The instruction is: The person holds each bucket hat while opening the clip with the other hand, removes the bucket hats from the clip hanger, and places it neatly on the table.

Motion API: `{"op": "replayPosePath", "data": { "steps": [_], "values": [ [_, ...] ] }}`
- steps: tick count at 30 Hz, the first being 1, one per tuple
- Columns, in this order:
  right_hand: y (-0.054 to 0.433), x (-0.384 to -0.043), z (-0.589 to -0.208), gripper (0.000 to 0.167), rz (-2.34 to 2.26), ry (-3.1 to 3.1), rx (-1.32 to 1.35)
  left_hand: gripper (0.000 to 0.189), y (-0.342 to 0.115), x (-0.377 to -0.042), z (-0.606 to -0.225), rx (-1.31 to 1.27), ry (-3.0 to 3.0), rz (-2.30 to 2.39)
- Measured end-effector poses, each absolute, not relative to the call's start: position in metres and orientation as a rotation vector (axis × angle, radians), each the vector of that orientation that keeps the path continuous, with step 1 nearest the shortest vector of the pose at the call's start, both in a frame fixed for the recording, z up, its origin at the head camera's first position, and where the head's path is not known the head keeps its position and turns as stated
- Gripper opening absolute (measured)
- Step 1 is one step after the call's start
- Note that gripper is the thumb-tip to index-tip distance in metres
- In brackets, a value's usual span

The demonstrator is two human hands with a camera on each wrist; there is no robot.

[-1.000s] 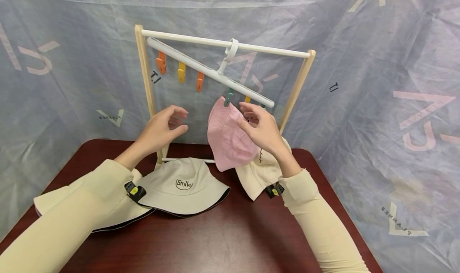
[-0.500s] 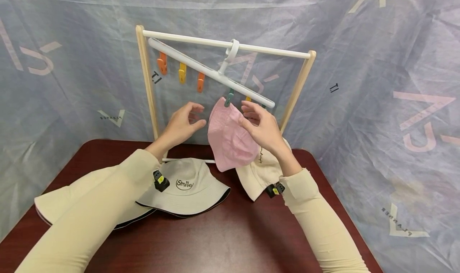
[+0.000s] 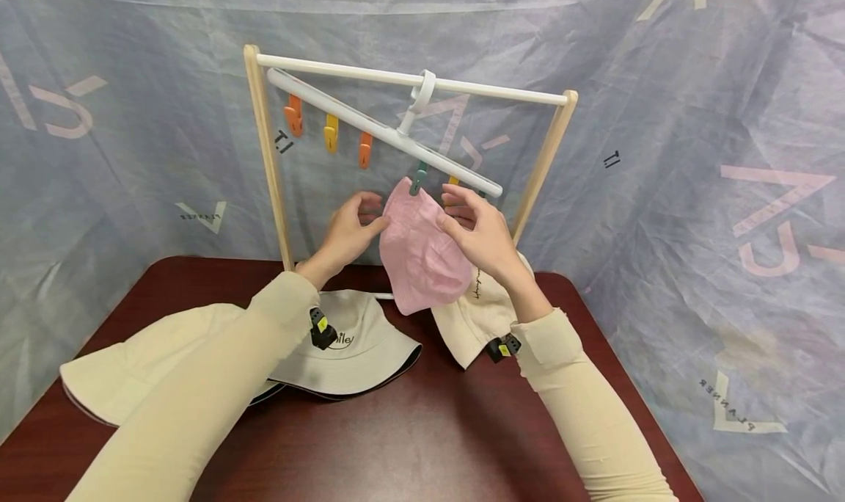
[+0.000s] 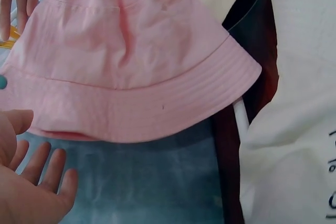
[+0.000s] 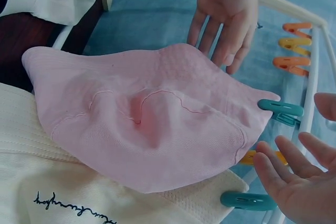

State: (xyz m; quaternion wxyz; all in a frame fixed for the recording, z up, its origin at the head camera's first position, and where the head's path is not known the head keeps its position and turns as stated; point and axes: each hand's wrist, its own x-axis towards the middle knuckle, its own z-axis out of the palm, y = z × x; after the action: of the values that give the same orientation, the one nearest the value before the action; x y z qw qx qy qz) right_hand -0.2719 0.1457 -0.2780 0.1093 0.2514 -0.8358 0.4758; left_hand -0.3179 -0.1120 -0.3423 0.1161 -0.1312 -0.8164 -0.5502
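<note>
A pink bucket hat [image 3: 425,260] hangs by its brim from a green clip [image 3: 418,180] on a white hanger [image 3: 363,120]. My left hand [image 3: 353,227] is at the hat's left edge, fingers loosely bent; in the left wrist view its thumb lies close to the brim. On the other side, my right hand [image 3: 486,230] is held beside the crown with fingers spread and relaxed, holding nothing. Behind the pink hat hangs a cream hat [image 3: 485,315] with dark script, held by another green clip [image 5: 248,201] in the right wrist view.
The hanger tilts down to the right on a wooden rack [image 3: 554,150] with a white rail. Orange and yellow clips [image 3: 331,133] dangle from its left half. A grey "Smile" bucket hat [image 3: 370,340] and a cream hat [image 3: 145,355] lie on the dark red table [image 3: 370,443].
My left hand has moved right, from well left of the pink hat to its left edge. My right hand and the hanging hats have stayed nearly still.
</note>
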Motion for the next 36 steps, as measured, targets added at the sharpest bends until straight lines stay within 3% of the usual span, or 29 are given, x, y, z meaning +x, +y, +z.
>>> {"op": "replayPosePath", "data": {
  "steps": [10,36],
  "values": [
    [0.147,-0.272,-0.278,0.052,1.399,-2.454,0.745,0.038,-0.105,-0.319,-0.352,-0.385,-2.324,-1.714],
    [0.133,-0.278,-0.276,0.048,1.397,-2.359,0.720,0.032,-0.100,-0.318,-0.359,-0.298,-2.244,-1.761]
  ]
}}
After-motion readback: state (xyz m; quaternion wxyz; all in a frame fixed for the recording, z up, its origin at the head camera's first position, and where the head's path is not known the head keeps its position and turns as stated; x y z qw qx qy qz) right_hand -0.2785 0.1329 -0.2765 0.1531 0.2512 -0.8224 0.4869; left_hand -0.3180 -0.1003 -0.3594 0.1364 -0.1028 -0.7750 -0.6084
